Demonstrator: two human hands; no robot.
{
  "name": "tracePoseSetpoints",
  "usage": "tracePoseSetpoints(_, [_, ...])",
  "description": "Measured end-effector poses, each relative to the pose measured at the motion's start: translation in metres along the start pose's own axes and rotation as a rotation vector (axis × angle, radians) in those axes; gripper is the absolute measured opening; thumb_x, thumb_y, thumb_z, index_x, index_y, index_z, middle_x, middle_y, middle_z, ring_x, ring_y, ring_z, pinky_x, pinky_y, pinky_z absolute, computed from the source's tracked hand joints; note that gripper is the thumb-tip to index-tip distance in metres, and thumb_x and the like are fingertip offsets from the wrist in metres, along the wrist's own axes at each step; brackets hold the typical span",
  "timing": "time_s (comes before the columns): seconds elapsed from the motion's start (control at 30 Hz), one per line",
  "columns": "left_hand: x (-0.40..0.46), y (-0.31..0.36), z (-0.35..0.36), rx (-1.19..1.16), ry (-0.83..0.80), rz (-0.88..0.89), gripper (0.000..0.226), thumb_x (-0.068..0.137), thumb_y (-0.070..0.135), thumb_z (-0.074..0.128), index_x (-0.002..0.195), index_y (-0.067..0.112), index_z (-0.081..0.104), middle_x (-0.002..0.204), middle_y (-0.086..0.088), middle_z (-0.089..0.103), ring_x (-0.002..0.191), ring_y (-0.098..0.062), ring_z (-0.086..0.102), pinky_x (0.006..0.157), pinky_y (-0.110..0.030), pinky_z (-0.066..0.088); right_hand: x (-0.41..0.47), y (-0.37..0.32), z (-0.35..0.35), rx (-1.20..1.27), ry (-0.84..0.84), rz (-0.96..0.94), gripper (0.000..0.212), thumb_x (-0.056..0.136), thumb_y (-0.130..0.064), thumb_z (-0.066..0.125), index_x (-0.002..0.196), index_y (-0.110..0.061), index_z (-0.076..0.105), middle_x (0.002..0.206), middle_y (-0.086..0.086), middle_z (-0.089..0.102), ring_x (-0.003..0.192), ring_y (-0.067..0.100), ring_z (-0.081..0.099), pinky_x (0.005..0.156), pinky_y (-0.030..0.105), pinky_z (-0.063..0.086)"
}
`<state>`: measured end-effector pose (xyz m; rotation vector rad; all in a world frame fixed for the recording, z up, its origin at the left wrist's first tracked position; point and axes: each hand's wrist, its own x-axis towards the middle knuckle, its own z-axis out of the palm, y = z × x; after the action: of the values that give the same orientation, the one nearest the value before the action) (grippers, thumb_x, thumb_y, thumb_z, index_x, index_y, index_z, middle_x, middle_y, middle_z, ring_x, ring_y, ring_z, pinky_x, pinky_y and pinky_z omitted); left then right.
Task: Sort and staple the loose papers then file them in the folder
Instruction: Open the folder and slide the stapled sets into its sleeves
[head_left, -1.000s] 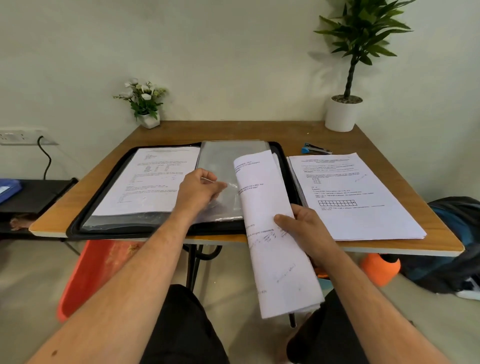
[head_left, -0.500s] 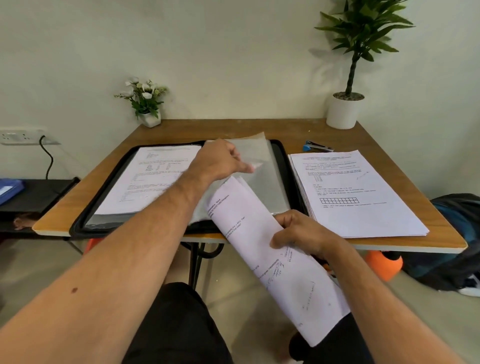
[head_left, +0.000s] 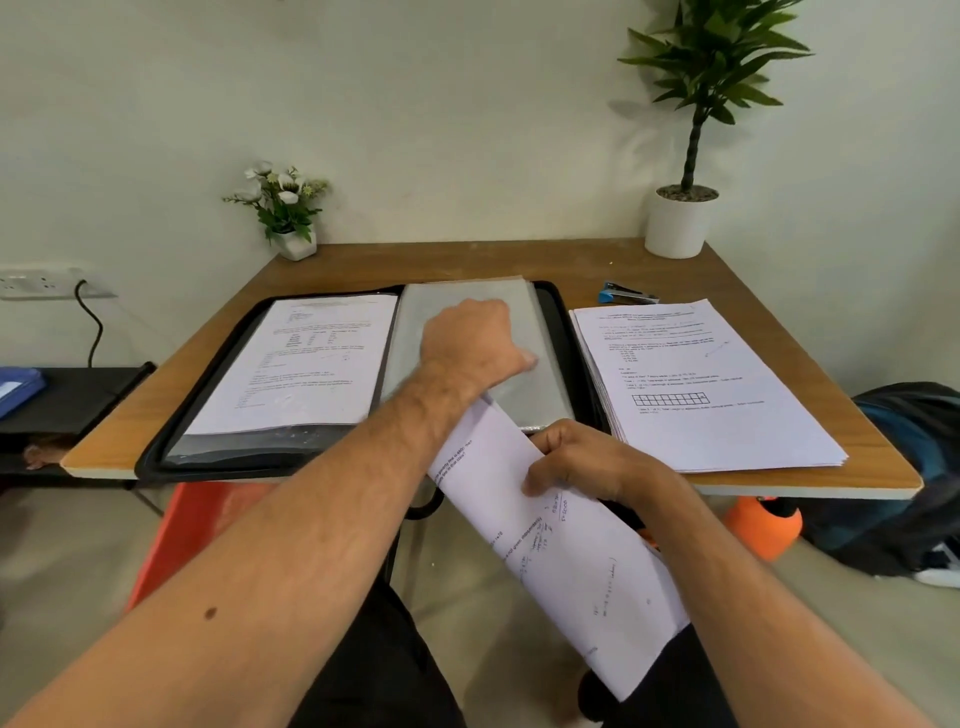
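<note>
1. Progress, judged: filing is partway. The folder (head_left: 171, 441) lies open on the table (head_left: 467, 260); its left sleeve already holds one printed sheet (head_left: 306, 364), so at least one set looks filed.
2. Still to do: a stack of loose papers (head_left: 701, 395) sits on the table just right of the folder, w/ the blue stapler (head_left: 626, 295) behind it near the far edge. Can't tell if that stack is sorted or stapled.
3. Left hand (head_left: 472, 345) is closed, knuckles up, resting on the clear sleeve (head_left: 540, 395) on the folder's right side; looks to be pinching it open, but the fingertips are hidden.
4. Right hand (head_left: 587, 462) grips a curled paper set (head_left: 571, 561) at the table's near edge. Its top end runs under the left wrist toward the sleeve mouth; the rest hangs off over the lap.
5. Probably next: slide it in.
</note>
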<state>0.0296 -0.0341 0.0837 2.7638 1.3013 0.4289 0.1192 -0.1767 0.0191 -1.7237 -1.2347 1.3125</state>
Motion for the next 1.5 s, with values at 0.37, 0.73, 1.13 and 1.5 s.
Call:
tracePoseSetpoints(0.37, [0.007, -0.022, -0.018, -0.357, -0.071, -0.049, 0.012, 0.080, 0.022, 0.083, 0.074, 0.021, 0.073, 0.053, 0.016, 0.065, 0.054, -0.007, 0.067, 0.065, -0.024, 0.056, -0.004, -0.006, -0.008, 0.040, 0.102, 0.091, 0.010, 0.052, -0.024, 0.066, 0.049, -0.016, 0.061, 0.063, 0.002, 0.062, 0.066, 0.026, 0.058, 0.076, 0.038, 0.043])
tracePoseSetpoints(0.73, [-0.026, 0.008, 0.011, -0.094, 0.032, 0.088, 0.030, 0.087, 0.054, 0.067, 0.080, 0.026, 0.066, 0.074, 0.006, 0.064, 0.073, -0.016, 0.063, 0.073, -0.036, 0.058, 0.004, -0.015, 0.032, 0.405, 0.307, -0.034, 0.026, 0.100, -0.031, 0.058, 0.097, -0.007, 0.067, 0.087, 0.006, 0.077, 0.081, 0.025, 0.075, 0.074, 0.041, 0.062])
tracePoseSetpoints(1.13, [-0.036, 0.004, 0.020, -0.230, 0.022, 0.094, 0.018, 0.093, 0.035, 0.063, 0.083, 0.022, 0.071, 0.080, 0.003, 0.071, 0.076, -0.014, 0.063, 0.071, -0.030, 0.054, 0.004, -0.022, 0.060, 0.613, 0.396, 0.001, 0.022, 0.080, 0.007, 0.065, 0.098, -0.005, 0.070, 0.093, 0.015, 0.076, 0.091, 0.034, 0.073, 0.085, 0.046, 0.059])
tracePoseSetpoints(1.5, [-0.037, 0.004, 0.014, -0.329, 0.056, 0.085, 0.021, 0.090, 0.040, 0.073, 0.081, 0.021, 0.076, 0.076, 0.007, 0.072, 0.072, -0.007, 0.066, 0.073, -0.024, 0.053, -0.015, -0.029, 0.060, 0.699, 0.140, -0.019, 0.050, 0.085, 0.015, 0.060, 0.123, -0.018, 0.060, 0.117, 0.013, 0.071, 0.097, 0.031, 0.073, 0.066, 0.044, 0.061])
